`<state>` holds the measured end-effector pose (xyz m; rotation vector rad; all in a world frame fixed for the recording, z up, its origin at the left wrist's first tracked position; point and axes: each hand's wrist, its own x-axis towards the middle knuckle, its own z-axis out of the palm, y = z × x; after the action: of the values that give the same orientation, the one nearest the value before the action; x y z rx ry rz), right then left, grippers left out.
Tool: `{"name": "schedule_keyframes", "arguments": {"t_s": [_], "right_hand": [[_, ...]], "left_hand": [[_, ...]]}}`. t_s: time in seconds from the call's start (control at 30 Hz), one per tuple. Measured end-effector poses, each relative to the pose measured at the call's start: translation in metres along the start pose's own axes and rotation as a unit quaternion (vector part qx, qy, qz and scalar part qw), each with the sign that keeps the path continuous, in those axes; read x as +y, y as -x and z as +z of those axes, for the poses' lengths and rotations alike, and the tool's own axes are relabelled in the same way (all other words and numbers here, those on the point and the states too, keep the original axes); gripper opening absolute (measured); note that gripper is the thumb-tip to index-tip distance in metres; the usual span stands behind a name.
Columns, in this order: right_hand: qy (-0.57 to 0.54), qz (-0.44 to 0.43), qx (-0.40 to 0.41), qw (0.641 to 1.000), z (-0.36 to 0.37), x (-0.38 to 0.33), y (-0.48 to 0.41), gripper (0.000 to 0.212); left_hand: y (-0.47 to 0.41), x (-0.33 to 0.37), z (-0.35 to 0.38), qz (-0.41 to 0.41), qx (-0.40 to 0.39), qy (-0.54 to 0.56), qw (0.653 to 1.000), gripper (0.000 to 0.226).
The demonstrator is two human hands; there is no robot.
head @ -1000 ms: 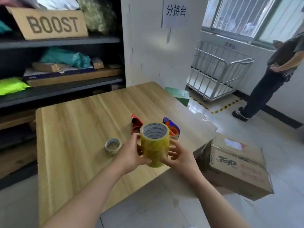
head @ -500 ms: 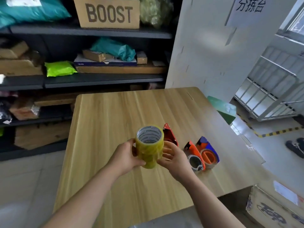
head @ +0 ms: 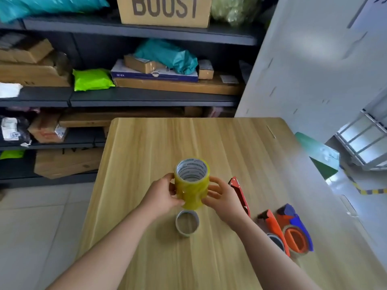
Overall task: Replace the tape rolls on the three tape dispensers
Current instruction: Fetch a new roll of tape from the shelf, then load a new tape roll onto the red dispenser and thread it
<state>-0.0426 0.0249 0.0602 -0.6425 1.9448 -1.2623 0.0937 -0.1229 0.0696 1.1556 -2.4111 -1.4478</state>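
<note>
**Item under review:** stack of tape rolls [head: 192,183], yellow-tinted, stood on end approx. mid-desk, nearer the front edge than the back. Cannot tell whether its base rests on the desk [head: 159,143] or hangs just above it.

**Hands:** left hand [head: 162,195] has its fingers curled round the stack's left side, thumb across the near face. Right hand [head: 224,198] holds the right side, fingers [head: 213,183] bent and a little spread, tips on the film. Both are gripping; neither is free.

**Other items:**
- Spent roll [head: 187,223], a thin grey ring, lies flat just in front of the stack, btwn the two forearms.
- Red dispenser [head: 240,195] lies just right of the right hand.
- Orange dispenser [head: 273,229] and blue dispenser [head: 297,227] sit side by side near the right edge, toward the front right corner.
- Shelves [head: 146,97] w/ parcels stand behind the back edge.

**Handling, est.:** several rolls in one wrap, so prob. weighty for its size, rigid and not fragile. The film looks glossy and likely slippery, so a two-sided grip round the middle, as now, suits. Once split, a single roll is best taken by its outer face or w/ fingers through the core, keeping off the sticky loose end.

**Status, est.:** early. No fresh roll is visibly fitted on any of the 3 dispensers, and the wrap appears unopened.
</note>
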Motion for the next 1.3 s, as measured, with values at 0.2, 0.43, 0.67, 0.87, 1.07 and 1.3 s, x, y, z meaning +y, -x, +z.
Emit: {"name": "schedule_keyframes", "arguments": {"t_s": [0.2,0.43,0.67,0.87,1.07,1.3], "right_hand": [[0.001,0.022,-0.02,1.0,0.005,-0.006,-0.049,0.045],[0.035,0.061,-0.06,0.996,0.018,0.015,-0.115,0.041],[0.058,0.101,-0.092,0.989,0.028,0.051,-0.172,0.034],[0.084,0.119,-0.139,0.98,0.026,0.074,-0.184,0.045],[0.087,0.066,-0.142,0.984,0.015,0.068,-0.178,0.044],[0.088,0.056,-0.157,0.982,0.015,0.055,-0.169,0.047]], "left_hand": [[-0.041,-0.013,0.005,-0.024,0.025,0.019,0.999,0.059],[-0.083,-0.038,0.021,-0.069,0.055,0.03,0.996,0.062],[-0.121,-0.06,0.037,-0.116,0.048,0.032,0.992,0.068],[-0.124,-0.081,0.051,-0.171,0.003,0.038,0.985,0.076],[-0.116,-0.072,0.052,-0.193,0.066,0.032,0.978,0.069],[-0.113,-0.048,0.063,-0.217,0.12,0.058,0.967,0.036]]}}
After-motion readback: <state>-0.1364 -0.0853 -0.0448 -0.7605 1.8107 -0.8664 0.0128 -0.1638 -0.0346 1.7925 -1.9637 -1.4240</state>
